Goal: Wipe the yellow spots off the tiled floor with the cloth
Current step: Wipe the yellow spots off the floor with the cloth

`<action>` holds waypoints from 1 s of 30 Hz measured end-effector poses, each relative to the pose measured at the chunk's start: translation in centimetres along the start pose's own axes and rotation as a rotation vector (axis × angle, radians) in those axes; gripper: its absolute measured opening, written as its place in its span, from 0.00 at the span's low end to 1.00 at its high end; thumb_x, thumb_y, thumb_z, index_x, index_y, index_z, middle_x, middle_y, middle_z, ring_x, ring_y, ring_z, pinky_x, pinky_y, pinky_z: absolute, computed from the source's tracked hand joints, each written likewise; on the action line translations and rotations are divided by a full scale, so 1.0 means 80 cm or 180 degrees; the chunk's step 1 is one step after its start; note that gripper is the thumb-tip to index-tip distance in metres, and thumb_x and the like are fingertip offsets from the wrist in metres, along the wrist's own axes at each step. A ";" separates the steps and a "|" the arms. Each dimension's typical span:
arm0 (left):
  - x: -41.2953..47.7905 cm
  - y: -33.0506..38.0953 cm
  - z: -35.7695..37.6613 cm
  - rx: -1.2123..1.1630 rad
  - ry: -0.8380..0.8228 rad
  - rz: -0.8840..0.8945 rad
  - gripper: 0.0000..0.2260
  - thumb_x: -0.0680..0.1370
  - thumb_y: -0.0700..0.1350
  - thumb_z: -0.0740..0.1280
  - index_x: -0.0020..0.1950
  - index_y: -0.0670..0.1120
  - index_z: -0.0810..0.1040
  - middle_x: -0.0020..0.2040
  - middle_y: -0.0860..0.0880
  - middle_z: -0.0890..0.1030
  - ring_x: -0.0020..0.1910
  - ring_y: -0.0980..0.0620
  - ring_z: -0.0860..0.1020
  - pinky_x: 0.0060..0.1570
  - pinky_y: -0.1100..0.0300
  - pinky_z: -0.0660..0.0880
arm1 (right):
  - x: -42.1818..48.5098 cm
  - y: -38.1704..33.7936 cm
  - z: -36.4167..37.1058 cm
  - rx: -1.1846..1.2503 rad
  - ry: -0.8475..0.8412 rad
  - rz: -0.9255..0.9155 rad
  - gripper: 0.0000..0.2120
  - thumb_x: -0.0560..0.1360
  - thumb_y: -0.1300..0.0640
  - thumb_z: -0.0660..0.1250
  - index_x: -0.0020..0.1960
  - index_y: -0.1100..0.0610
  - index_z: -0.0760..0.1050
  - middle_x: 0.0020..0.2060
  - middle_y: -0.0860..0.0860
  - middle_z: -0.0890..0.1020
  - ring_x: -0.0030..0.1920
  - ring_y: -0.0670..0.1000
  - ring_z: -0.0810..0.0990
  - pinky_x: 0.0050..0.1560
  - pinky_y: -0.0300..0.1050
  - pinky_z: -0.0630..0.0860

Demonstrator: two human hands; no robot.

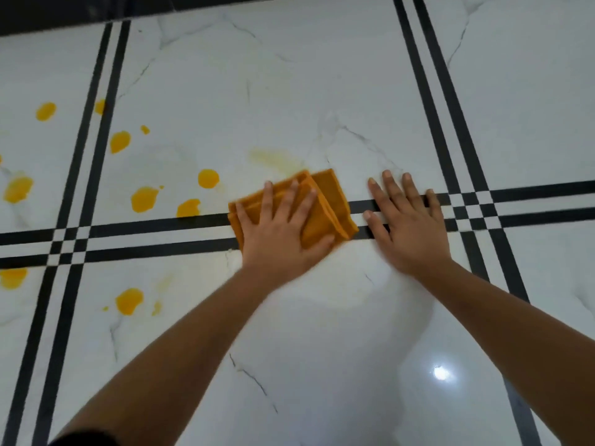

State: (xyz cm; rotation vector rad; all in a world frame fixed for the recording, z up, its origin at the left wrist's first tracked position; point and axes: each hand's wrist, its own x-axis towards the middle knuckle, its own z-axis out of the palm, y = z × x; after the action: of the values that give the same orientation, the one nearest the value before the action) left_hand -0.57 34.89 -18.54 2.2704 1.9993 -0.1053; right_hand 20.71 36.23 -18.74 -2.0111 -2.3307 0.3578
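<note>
cloth (328,201), orange and folded into a pad, lies on the tiled floor (289,91) across the pair of black stripes (161,222) that run from side to side. left hand (280,233) presses flat on top of it, fingers straight and spread, with nothing curled round the fabric. the hand and the cloth edges are a little blurred, so whether the thumb tip catches the fold is hard to tell. right hand (409,226) rests palm down on bare tile just beside the cloth. its fingers are straight and spread too, it holds nothing, and it lies over the same stripes. yellow spots (208,178) sit left of the cloth: the nearest are near it above the stripes, with others farther left and below the stripes. a pale yellow smear (273,157) marks the tile just above the cloth. a bright glare (440,373) shows on the glossy tile near the right forearm.
</note>
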 end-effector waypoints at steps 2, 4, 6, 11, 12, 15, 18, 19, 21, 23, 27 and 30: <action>0.049 -0.020 -0.013 -0.0272 0.0043 -0.0513 0.35 0.71 0.72 0.44 0.75 0.60 0.46 0.78 0.54 0.47 0.75 0.44 0.42 0.65 0.28 0.41 | -0.002 -0.002 0.000 -0.0040 -0.0026 -0.0005 0.31 0.74 0.38 0.34 0.76 0.44 0.45 0.76 0.46 0.49 0.76 0.50 0.43 0.73 0.55 0.41; 0.067 -0.016 -0.014 -0.0496 0.0102 -0.0988 0.34 0.72 0.71 0.44 0.76 0.59 0.46 0.78 0.53 0.47 0.75 0.42 0.41 0.65 0.28 0.41 | -0.002 -0.003 0.000 -0.0039 -0.0021 0.0008 0.31 0.74 0.37 0.34 0.75 0.44 0.44 0.76 0.46 0.49 0.76 0.50 0.43 0.73 0.55 0.40; 0.035 0.002 -0.005 -0.0351 0.0208 -0.0516 0.34 0.72 0.71 0.44 0.75 0.59 0.47 0.78 0.53 0.48 0.75 0.42 0.42 0.65 0.29 0.41 | -0.002 -0.004 -0.001 0.0017 -0.0053 0.0018 0.32 0.73 0.37 0.34 0.76 0.44 0.45 0.76 0.46 0.49 0.76 0.51 0.43 0.73 0.54 0.40; 0.057 -0.059 -0.015 -0.0346 0.0170 -0.0624 0.34 0.71 0.71 0.43 0.75 0.61 0.48 0.77 0.55 0.49 0.76 0.45 0.44 0.66 0.30 0.42 | -0.010 -0.024 -0.012 -0.0002 -0.0111 -0.0117 0.33 0.72 0.37 0.32 0.75 0.45 0.41 0.76 0.46 0.47 0.76 0.49 0.41 0.73 0.53 0.39; 0.066 -0.070 -0.018 -0.0500 0.0172 -0.1092 0.34 0.72 0.71 0.44 0.75 0.60 0.48 0.78 0.54 0.48 0.76 0.45 0.43 0.66 0.29 0.41 | -0.011 -0.034 -0.015 0.0004 -0.0149 -0.0216 0.33 0.71 0.36 0.31 0.75 0.45 0.41 0.76 0.46 0.47 0.75 0.48 0.40 0.73 0.51 0.38; 0.033 -0.077 -0.005 -0.0329 0.0263 -0.0788 0.34 0.72 0.71 0.43 0.75 0.59 0.48 0.78 0.54 0.49 0.76 0.44 0.43 0.66 0.30 0.41 | -0.004 -0.062 -0.020 -0.0062 -0.0347 -0.0529 0.38 0.68 0.32 0.23 0.75 0.45 0.39 0.76 0.46 0.46 0.75 0.47 0.38 0.70 0.48 0.34; 0.022 -0.120 -0.009 -0.0204 0.0157 -0.0426 0.34 0.71 0.71 0.43 0.75 0.61 0.48 0.77 0.55 0.51 0.76 0.46 0.45 0.67 0.31 0.43 | 0.006 -0.098 -0.017 -0.0170 -0.0475 -0.0723 0.38 0.68 0.33 0.25 0.75 0.44 0.39 0.76 0.46 0.45 0.75 0.49 0.39 0.71 0.49 0.36; 0.034 -0.140 -0.014 -0.0353 0.0195 -0.0831 0.33 0.72 0.71 0.44 0.75 0.60 0.48 0.77 0.54 0.50 0.76 0.45 0.44 0.66 0.30 0.43 | 0.008 -0.110 -0.016 -0.0162 -0.0509 -0.0741 0.37 0.68 0.35 0.26 0.75 0.44 0.40 0.76 0.45 0.45 0.76 0.49 0.39 0.72 0.49 0.36; 0.046 -0.157 -0.021 -0.0682 0.0191 -0.1609 0.34 0.73 0.70 0.44 0.76 0.58 0.46 0.78 0.52 0.48 0.75 0.43 0.42 0.65 0.29 0.41 | 0.017 -0.130 -0.014 -0.0090 -0.0526 -0.0702 0.37 0.68 0.35 0.27 0.75 0.43 0.40 0.76 0.45 0.45 0.76 0.48 0.39 0.72 0.49 0.36; 0.022 -0.156 -0.014 -0.0539 0.0244 -0.1431 0.35 0.72 0.71 0.42 0.76 0.58 0.45 0.78 0.52 0.47 0.75 0.43 0.42 0.65 0.29 0.40 | 0.028 -0.147 -0.016 -0.0110 -0.0521 -0.0724 0.34 0.71 0.35 0.30 0.75 0.44 0.40 0.76 0.45 0.44 0.75 0.48 0.39 0.72 0.49 0.37; -0.031 -0.218 -0.007 -0.0300 0.0136 -0.0807 0.34 0.71 0.72 0.43 0.75 0.62 0.47 0.77 0.56 0.49 0.76 0.47 0.43 0.67 0.32 0.42 | 0.045 -0.186 -0.009 -0.0252 -0.0574 -0.0730 0.30 0.76 0.37 0.34 0.75 0.44 0.39 0.76 0.45 0.43 0.75 0.49 0.38 0.73 0.50 0.37; -0.027 -0.254 -0.014 -0.0613 0.0094 -0.1902 0.34 0.73 0.71 0.43 0.76 0.58 0.46 0.78 0.53 0.47 0.75 0.45 0.41 0.66 0.30 0.41 | 0.038 -0.208 -0.004 -0.0335 -0.0769 -0.0878 0.31 0.74 0.36 0.33 0.75 0.44 0.39 0.76 0.45 0.42 0.75 0.49 0.37 0.73 0.50 0.37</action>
State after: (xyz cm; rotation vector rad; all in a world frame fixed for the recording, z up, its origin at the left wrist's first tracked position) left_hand -21.06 35.39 -17.97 1.5131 2.5082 0.0692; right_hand 4.13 37.09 -15.40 -1.7353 -2.7829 0.4961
